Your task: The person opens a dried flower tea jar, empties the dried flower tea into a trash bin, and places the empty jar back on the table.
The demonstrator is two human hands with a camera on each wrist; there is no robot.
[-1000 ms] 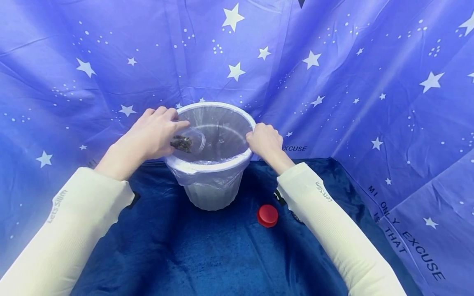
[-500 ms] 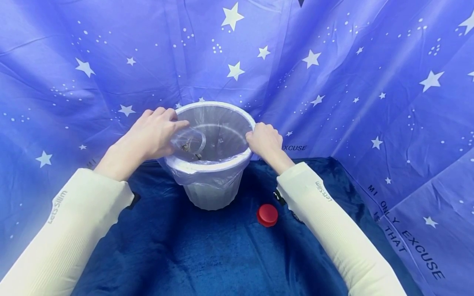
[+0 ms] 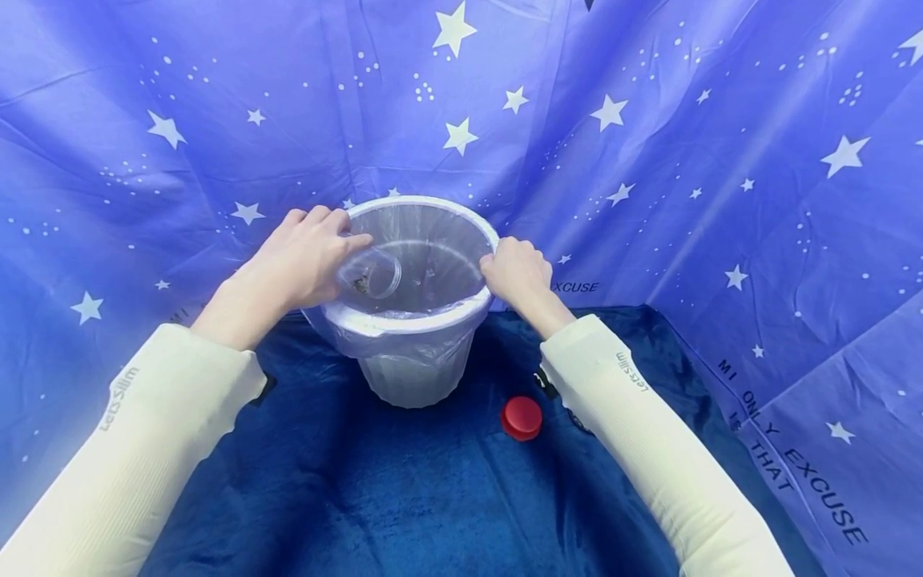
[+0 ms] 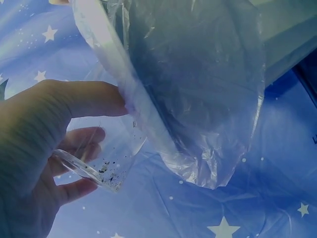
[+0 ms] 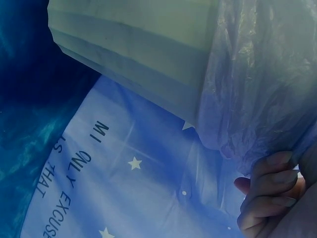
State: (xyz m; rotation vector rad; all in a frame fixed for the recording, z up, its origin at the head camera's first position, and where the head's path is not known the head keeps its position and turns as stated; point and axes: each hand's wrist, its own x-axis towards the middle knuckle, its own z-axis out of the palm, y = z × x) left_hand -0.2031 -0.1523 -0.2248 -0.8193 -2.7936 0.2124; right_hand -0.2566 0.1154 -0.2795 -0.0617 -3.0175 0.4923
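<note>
A white trash bin (image 3: 414,383), lined with a thin clear plastic bag (image 3: 425,349), stands upright in the head view. My left hand (image 3: 299,258) grips a clear jar (image 3: 387,276) on its side at the bin's left rim, its mouth facing into the bin. A few dark crumbs (image 3: 362,284) cling inside the jar; the left wrist view shows specks (image 4: 110,173) near its base. On the opposite side my right hand (image 3: 517,276) holds the rim, fingers curled below it against the bag in the right wrist view.
A red round lid (image 3: 521,418) lies right of the bin on the dark blue cloth (image 3: 404,497). Part of a dark object (image 3: 579,423) shows beside the right sleeve. Star-patterned blue fabric (image 3: 461,88) hangs close behind the bin.
The dark clump in the jar has dropped out into the bin, leaving only scraps inside. Both hands have stayed nearly in place.
</note>
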